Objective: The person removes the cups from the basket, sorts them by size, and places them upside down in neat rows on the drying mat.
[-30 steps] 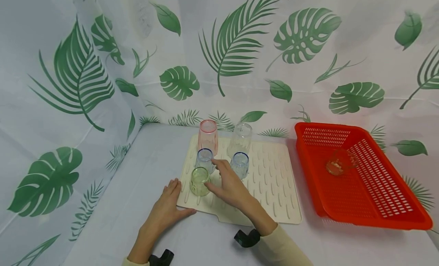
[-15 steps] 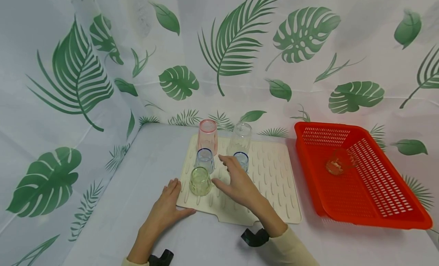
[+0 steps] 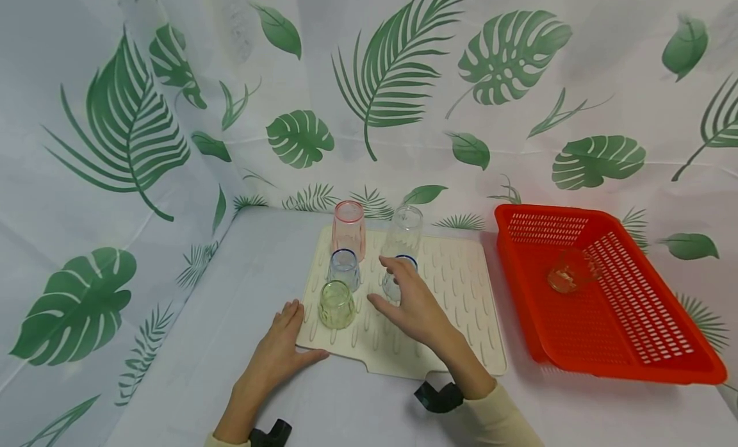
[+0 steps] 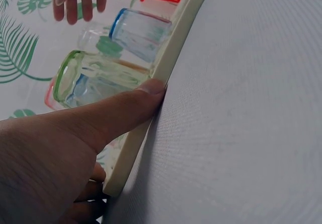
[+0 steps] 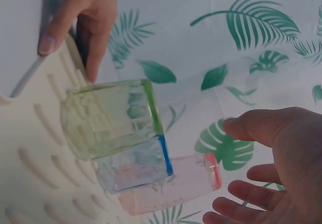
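My left hand (image 3: 275,346) rests at the near left corner of a cream draining mat (image 3: 455,293). Its thumb lies along the front edge, and its fingers touch the left edge. Above the mat, my right hand (image 3: 421,311) is empty, fingers and thumb spread apart. It is nearest to a small blue-rimmed glass (image 3: 391,288), which it partly hides in the head view. Left of that hand stands a green glass (image 3: 337,306). Behind it are another blue-rimmed glass (image 3: 344,271) and a tall pink glass (image 3: 348,235). A tall clear glass (image 3: 405,232) stands at the back.
To the right of the mat sits a red plastic basket (image 3: 521,306) with slotted walls. Inside it lies a clear glass mug (image 3: 565,277). A white sheet with green leaves (image 3: 392,63) hangs behind and on the left.
My right hand has moved away from the green glass to the right, towards the right blue-rimmed glass, which it now partly covers. My left hand has stayed in place.
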A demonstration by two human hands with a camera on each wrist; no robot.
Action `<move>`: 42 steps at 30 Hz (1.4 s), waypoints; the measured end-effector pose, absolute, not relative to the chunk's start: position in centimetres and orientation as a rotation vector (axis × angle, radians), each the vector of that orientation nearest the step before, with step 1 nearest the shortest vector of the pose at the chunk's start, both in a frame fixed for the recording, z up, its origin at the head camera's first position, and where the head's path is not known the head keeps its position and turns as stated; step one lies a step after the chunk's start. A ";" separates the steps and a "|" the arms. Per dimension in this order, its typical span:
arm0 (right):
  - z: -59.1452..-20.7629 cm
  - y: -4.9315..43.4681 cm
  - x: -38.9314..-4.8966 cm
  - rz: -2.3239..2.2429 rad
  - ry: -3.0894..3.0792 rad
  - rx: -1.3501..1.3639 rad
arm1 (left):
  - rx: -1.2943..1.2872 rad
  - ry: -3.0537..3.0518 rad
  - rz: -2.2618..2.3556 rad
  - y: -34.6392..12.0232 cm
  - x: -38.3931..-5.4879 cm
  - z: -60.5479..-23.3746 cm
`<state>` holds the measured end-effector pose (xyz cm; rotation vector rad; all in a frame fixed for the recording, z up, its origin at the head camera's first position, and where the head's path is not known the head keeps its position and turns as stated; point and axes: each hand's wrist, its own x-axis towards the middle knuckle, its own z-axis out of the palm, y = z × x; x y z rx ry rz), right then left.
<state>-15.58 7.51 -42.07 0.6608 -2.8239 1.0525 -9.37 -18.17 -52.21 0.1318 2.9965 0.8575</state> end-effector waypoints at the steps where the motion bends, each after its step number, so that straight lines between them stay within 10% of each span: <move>1: -42.1 7.6 -15.6 1.056 -2.822 0.663 | 0.133 2.996 0.862 -18.2 -9.4 -52.2; 42: -40.8 11.6 -16.0 1.042 -2.847 0.542 | 0.159 3.020 0.853 -18.2 -9.4 -52.4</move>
